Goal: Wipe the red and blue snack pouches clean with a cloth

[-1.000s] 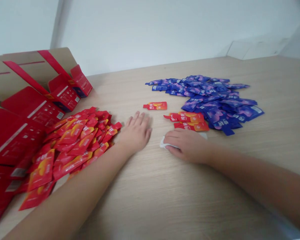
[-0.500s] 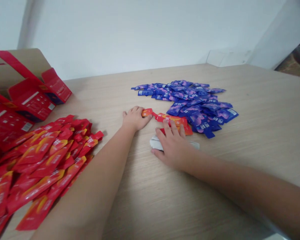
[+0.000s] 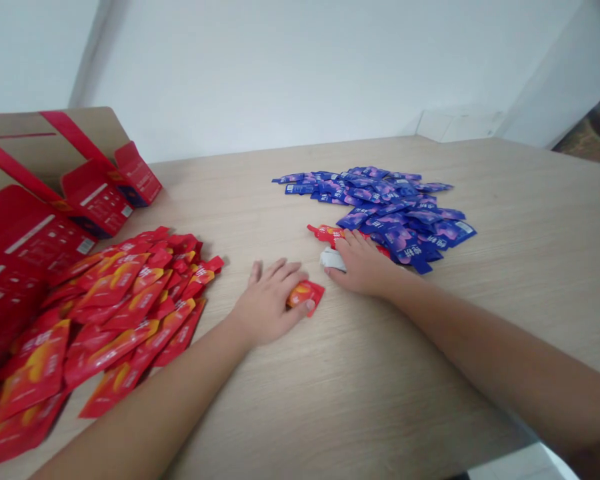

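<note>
A red-and-orange sachet [image 3: 309, 293] lies under my left hand [image 3: 273, 303], caught between its thumb and fingers at the table's middle. My right hand [image 3: 365, 263] rests flat, fingers forward, over several red sachets [image 3: 325, 232] and a folded white piece [image 3: 332, 259] whose kind I cannot make out. Its palm hides most of these. Just beyond the right hand spreads a pile of blue-purple sachets [image 3: 380, 193], touching the red ones. To the left of my left hand lies a large heap of red-and-orange sachets [image 3: 130, 293].
An open cardboard carton [image 3: 87, 123] at the far left holds red boxes [image 3: 100, 200] with raised flaps, right behind the red heap. A white wall [image 3: 280, 73] closes off the wooden table [image 3: 220, 187] at the back. A white box-like fitting [image 3: 453, 125] sits at the rear right.
My left hand has drawn back toward me, bringing a red sachet away from the others. My right hand has shifted slightly forward over the red sachets and the white piece. The view has turned a little left.
</note>
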A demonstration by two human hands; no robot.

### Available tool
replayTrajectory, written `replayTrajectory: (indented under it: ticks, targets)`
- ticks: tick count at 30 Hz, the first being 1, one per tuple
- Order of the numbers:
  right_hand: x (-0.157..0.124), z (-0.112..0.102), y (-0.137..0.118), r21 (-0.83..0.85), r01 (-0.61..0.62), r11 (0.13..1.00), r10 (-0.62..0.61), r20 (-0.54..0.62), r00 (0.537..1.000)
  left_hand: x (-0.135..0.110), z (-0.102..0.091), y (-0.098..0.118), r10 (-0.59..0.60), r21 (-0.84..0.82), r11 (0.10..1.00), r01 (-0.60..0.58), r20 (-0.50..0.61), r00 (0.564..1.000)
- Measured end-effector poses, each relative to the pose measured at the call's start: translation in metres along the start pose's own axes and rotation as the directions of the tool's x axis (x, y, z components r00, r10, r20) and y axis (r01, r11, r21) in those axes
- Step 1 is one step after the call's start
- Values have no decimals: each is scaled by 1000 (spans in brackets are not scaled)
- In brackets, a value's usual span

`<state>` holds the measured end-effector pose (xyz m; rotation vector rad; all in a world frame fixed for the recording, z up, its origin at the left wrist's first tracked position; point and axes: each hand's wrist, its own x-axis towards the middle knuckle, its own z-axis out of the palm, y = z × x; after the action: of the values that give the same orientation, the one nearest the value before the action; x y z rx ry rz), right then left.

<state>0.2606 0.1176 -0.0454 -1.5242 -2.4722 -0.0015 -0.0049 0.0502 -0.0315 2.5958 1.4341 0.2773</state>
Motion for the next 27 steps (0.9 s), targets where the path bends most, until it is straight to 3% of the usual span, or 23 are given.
replayTrajectory:
  ticks: [2,4,6,9,13,15,19,22,27]
  targets:
    - [3,0,4,15,49,999,-49,-19,999,-18,-3,7,131,-23,991,-130,34,991]
    - [4,-3,4,10,116,993,-115,-61,992,-28,-3,12,174,-11,985,-174,-7,985]
    - [2,-9,1,1,195,981,-194,-82,978,-31,-1,15,105,15,994,-104,-96,990]
    - [-5,-16,-9,38,258,965,-257,-16,966,-29,4,22,-67,-3,998,67,-187,980]
    - [-15,-17,-24,101,228,968,-230,3,973,-27,8,31,-165,-33,986,162,-159,973]
    - [-18,-17,-29,177,307,935,-307,-29,951,-29,7,31,-109,-46,994,104,-130,985]
    - [-23,-20,-32,363,553,750,-549,-125,826,-34,5,17,68,-157,985,-72,-31,997]
    - [-27,-24,-37,468,556,687,-586,-94,804,-37,4,5,137,-227,965,-133,1,991]
    - [-31,-25,-52,488,540,686,-622,7,783,-36,4,3,191,-221,958,-185,4,982]
